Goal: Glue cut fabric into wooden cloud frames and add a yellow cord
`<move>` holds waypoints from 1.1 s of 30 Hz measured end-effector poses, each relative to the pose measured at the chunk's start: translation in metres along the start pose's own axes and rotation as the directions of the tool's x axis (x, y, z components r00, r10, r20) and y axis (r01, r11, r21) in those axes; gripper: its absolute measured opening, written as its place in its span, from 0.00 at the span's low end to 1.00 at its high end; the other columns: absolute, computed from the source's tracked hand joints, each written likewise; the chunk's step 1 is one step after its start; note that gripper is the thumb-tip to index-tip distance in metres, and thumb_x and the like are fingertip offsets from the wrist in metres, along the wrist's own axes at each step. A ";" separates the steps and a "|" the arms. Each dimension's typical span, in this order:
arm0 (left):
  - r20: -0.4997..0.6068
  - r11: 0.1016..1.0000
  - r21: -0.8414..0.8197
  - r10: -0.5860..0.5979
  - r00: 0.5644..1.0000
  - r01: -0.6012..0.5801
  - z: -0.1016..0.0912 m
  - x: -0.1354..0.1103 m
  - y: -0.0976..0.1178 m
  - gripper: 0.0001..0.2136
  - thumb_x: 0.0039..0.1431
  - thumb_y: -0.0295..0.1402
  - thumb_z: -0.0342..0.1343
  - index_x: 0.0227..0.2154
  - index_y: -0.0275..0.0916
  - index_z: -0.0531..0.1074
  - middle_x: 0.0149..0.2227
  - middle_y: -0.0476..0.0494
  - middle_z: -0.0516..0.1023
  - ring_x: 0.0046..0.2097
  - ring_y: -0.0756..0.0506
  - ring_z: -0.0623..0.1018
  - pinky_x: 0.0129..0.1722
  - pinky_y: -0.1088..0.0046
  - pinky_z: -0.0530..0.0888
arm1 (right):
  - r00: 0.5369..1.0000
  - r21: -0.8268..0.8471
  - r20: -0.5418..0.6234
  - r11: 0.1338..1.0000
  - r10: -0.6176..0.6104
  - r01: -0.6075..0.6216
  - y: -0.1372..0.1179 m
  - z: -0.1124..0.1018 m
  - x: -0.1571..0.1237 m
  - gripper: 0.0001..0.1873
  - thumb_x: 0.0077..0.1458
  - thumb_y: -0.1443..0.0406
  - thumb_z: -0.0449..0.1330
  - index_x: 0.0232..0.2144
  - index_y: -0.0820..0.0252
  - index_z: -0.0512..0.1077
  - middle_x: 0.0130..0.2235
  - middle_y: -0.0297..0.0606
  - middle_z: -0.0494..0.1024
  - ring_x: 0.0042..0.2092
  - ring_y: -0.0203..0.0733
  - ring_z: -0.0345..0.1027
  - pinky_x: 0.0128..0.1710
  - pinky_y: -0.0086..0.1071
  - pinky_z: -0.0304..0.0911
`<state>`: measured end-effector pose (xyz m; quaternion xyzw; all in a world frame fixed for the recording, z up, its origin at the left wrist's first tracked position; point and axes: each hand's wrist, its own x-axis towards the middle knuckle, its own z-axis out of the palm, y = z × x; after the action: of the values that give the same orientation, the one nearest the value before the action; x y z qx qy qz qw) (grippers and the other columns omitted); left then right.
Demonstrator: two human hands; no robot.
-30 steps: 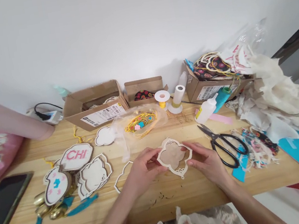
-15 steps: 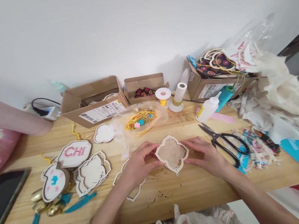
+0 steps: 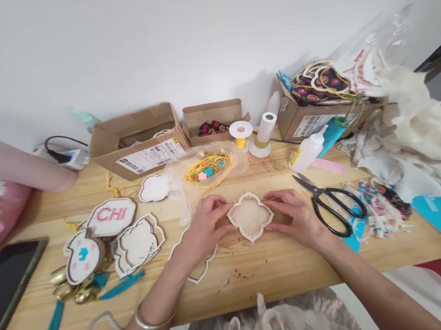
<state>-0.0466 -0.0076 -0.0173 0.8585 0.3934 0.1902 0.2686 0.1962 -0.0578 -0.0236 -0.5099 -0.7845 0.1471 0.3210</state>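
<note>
A pale wooden frame (image 3: 253, 233) with a four-lobed opening and small cut-out patterns at its tips is held between my two hands, just over the table or resting on it. My left hand (image 3: 207, 223) pinches its left edge between thumb and fingers. On the opposite edge, my right hand (image 3: 298, 217) grips with thumb and fingertips. Another outline frame (image 3: 201, 273) lies partly hidden beneath my left wrist. Black-handled scissors (image 3: 330, 200) rest to the right of my right hand, blades parted.
Stacked wooden cut-outs (image 3: 136, 245), a "CHI" plaque (image 3: 111, 217) and a phone (image 3: 10, 293) lie left. Behind stand cardboard boxes (image 3: 140, 163), a ribbon spool (image 3: 240, 129) and a glue bottle (image 3: 307, 150). Fabric scraps (image 3: 382, 212) and white cloth (image 3: 419, 128) occupy the right.
The wooden frame looks flatter and slightly lower, with both hands still on its edges. My head view has tilted down a little, shifting the scene upward.
</note>
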 end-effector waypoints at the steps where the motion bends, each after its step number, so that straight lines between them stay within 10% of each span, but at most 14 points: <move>1: 0.007 1.000 -0.005 0.001 1.000 -0.001 0.000 0.001 -0.001 0.17 0.52 0.38 0.55 0.46 0.45 0.69 0.44 0.43 0.66 0.46 0.44 0.65 0.48 0.61 0.64 | 1.000 0.008 0.003 1.000 0.004 -0.004 0.001 0.000 0.000 0.21 0.44 0.60 0.64 0.43 0.57 0.71 0.43 0.43 0.73 0.46 0.47 0.63 0.45 0.43 0.64; 33: 0.033 0.998 -0.016 -0.068 0.997 0.068 0.003 0.000 0.003 0.17 0.51 0.39 0.55 0.45 0.46 0.69 0.44 0.43 0.65 0.48 0.42 0.65 0.50 0.61 0.63 | 0.999 0.039 0.033 0.999 0.020 -0.022 0.001 0.000 0.003 0.20 0.45 0.60 0.64 0.43 0.56 0.72 0.43 0.43 0.73 0.46 0.48 0.64 0.45 0.45 0.64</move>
<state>-0.0433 -0.0098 -0.0175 0.8453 0.4163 0.1705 0.2884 0.1966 -0.0548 -0.0230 -0.5093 -0.7811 0.1739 0.3165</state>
